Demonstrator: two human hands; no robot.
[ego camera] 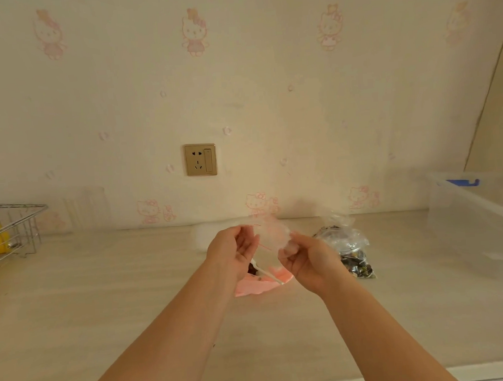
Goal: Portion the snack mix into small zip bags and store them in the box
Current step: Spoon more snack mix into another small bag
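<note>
Clear plastic, thin and crumpled, is the small zip bag [272, 233] held up between both hands above the table [102, 290]. The left hand [233, 248] has its fingers loosely curled at the bag's left edge; whether they pinch it I cannot tell. The right hand [305, 261] pinches the bag's lower right corner. The bag looks empty, its mouth probably being worked open. Just beneath lie a pink dish [259, 282] and a white spoon [268, 274]. To the right sits the big bag of snack mix [350, 252], still quite full. Well apart at the far right stands the clear box [478, 219]; no filled bags show in it, so the portioning looks barely begun.
</note>
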